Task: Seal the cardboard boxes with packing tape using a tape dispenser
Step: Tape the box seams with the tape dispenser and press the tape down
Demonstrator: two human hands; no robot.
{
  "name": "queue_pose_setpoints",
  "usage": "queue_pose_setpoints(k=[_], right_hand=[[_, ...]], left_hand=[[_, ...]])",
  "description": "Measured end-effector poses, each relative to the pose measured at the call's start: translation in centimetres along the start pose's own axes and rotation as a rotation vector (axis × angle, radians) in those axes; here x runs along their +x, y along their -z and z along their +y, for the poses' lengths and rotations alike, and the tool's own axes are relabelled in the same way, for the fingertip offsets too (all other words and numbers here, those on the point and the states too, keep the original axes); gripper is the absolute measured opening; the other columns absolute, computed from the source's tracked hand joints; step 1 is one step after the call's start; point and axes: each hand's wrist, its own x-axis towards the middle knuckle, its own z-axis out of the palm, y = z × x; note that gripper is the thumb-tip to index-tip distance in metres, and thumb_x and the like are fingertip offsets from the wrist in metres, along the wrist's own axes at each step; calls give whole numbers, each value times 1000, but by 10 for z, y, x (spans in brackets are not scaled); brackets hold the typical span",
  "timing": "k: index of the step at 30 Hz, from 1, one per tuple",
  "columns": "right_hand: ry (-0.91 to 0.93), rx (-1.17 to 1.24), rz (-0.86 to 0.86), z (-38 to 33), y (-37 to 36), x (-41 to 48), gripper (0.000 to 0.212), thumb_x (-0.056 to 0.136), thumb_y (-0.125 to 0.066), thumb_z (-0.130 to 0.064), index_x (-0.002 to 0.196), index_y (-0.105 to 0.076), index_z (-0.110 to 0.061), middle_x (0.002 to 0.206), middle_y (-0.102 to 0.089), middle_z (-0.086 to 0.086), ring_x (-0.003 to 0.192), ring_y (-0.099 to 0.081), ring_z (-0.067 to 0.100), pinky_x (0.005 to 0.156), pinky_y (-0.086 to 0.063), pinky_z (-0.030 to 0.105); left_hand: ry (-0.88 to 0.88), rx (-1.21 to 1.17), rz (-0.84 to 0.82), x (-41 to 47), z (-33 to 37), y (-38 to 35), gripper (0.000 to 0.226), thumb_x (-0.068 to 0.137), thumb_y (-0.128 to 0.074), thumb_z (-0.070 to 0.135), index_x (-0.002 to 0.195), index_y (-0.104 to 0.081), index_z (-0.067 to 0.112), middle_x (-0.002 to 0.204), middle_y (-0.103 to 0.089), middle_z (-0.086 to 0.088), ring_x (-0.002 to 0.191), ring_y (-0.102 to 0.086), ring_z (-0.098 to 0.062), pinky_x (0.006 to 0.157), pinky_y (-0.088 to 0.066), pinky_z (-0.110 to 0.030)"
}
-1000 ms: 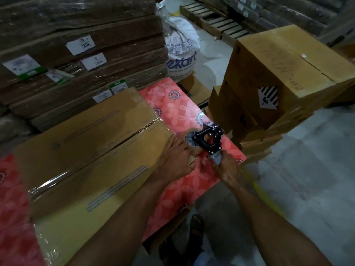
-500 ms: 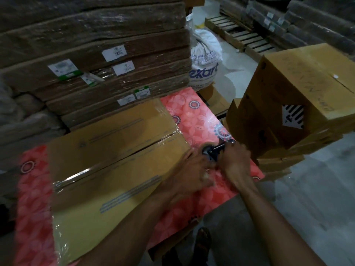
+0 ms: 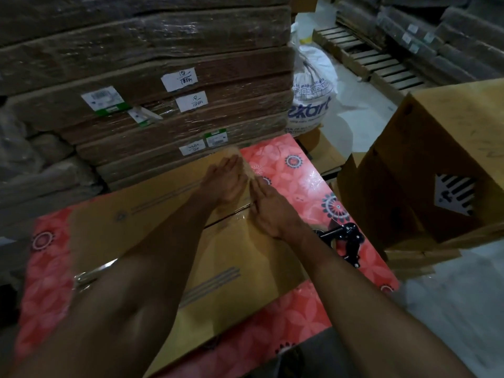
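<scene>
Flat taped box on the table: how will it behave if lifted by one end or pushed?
Probably light: the box looks collapsed flat. Lifted by one end it would likely sag or fold at its taped seam. It should slide easily on the glossy tablecloth.

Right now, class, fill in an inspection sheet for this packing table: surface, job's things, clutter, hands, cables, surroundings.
Surface: table cover, red floral, glossy.
Job's things: cardboard box lies flat on the cover, shiny tape on its centre seam; tape dispenser lies on the cover right of the box, unheld.
Clutter: nothing seen.
Hands: left hand and right hand, fingers straight, press the box's far right end.
Cables: nothing seen.
Surroundings: wrapped cardboard stacks behind; white sack; stacked boxes at right; pallets beyond.
</scene>
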Motion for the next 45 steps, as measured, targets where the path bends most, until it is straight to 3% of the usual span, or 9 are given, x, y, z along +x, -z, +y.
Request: queue_pose_setpoints(k=[8,13,18,23,25,31,35,40,45], right_hand=[[-60,9,-78,-8,15,25,90,94,-44,-48,160,8,-17,169,9,-2,149,-16,37,113,-35,50],[-61,18,-1,-4,1,15,85,94,-33,-55,159,11,-23,168,13,-7,151,-17,34,111,-36,55],[-51,10,30,-3,-3,15,84,96,-32,-59,160,8,-22,168,13,-7,145,-29,31,108,-38,53],[-71,11,21,-2,-3,18,85,95,-34,-58,160,6,-21,168,12,-6,145,-29,32,111,-34,55],[-77,13,28,-3,-3,18,85,94,-35,-56,160,7,-22,168,12,-7,144,-31,33,107,-36,55],[-104,-71,6,-5,-3,8,74,101,-27,-52,161,3,-22,169,6,-7,155,-5,22,118,-23,54],[-127,-103,50,-5,-8,-47,67,103,-22,-52,161,-8,-22,169,-6,-4,155,-10,18,121,-20,51],[-217,-90,114,-13,-19,-97,63,104,-24,-48,161,-12,-23,169,-10,-6,154,-15,20,122,-17,51],[-237,-113,122,-16,-22,-98,61,105,-22,-46,161,-7,-25,169,-6,-7,155,-9,18,123,-13,52]], left_hand=[[125,21,-94,48,-19,20,77,101,-29,63,161,-4,21,169,3,-1,155,-2,-26,122,-9,-55],[144,-45,9,72,-23,19,66,102,-34,57,152,-31,14,158,-29,-13,140,-37,-37,110,-32,-58],[203,-33,55,86,-19,10,58,103,-35,51,142,-38,9,145,-41,-18,130,-44,-38,104,-36,-54],[307,-13,4,81,-2,8,72,103,-23,58,158,-18,11,165,-16,-14,153,-12,-31,122,-11,-52],[246,-27,33,62,10,-2,71,105,-19,56,161,-7,13,168,1,-8,155,5,-26,123,0,-50],[143,5,65,13,0,-17,59,106,-12,51,160,-1,30,169,3,7,155,2,-20,122,-2,-53],[179,35,6,16,3,-14,60,104,-8,54,159,5,33,168,9,11,155,6,-19,121,0,-58],[-1,70,82,-10,30,-16,63,104,-10,48,160,-9,20,168,-9,-7,153,-10,-32,119,-16,-58],[-120,-72,153,-76,64,-53,52,109,-19,37,160,-15,27,168,-8,8,155,-3,-19,123,-3,-44]])
